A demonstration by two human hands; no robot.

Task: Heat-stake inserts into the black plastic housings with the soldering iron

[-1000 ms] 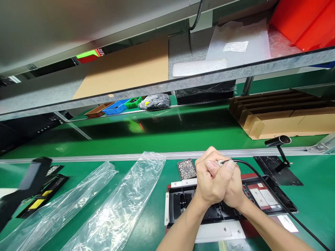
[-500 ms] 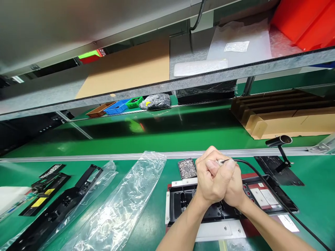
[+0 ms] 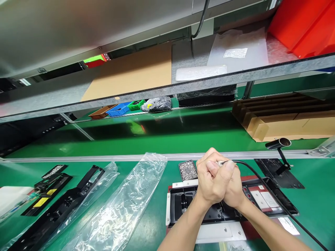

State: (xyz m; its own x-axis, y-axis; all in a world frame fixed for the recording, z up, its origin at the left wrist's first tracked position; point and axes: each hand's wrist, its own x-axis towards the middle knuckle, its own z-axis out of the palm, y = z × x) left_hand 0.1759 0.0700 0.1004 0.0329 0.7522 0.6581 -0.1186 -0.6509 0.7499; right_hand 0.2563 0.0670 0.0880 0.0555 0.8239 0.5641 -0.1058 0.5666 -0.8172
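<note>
My left hand (image 3: pixel 210 177) and my right hand (image 3: pixel 232 183) are clasped together, fingers wrapped round a corded electric screwdriver (image 3: pixel 220 162). Only its pale top end shows; a black cable (image 3: pixel 258 174) runs from it to the lower right. Both hands are over a long black plastic housing (image 3: pixel 209 218), which lies in a fixture (image 3: pixel 217 233) with white edge strips and a dark red base. The tool's tip is hidden behind my hands and wrists. Just behind the fixture's left part sits a small tray of screws (image 3: pixel 187 170).
Left of the fixture lie a clear plastic bag (image 3: pixel 131 195) and another black housing (image 3: pixel 62 205). A metal tube holder (image 3: pixel 278 143) stands on a black plate at right. Behind are a cardboard divider box (image 3: pixel 288 122), small bins (image 3: pixel 119 109) and an overhead shelf (image 3: pixel 146 94).
The camera view has shifted slightly, so the shelf and bench sit a little lower in the picture. My clasped hands keep the same grip in nearly the same place.
</note>
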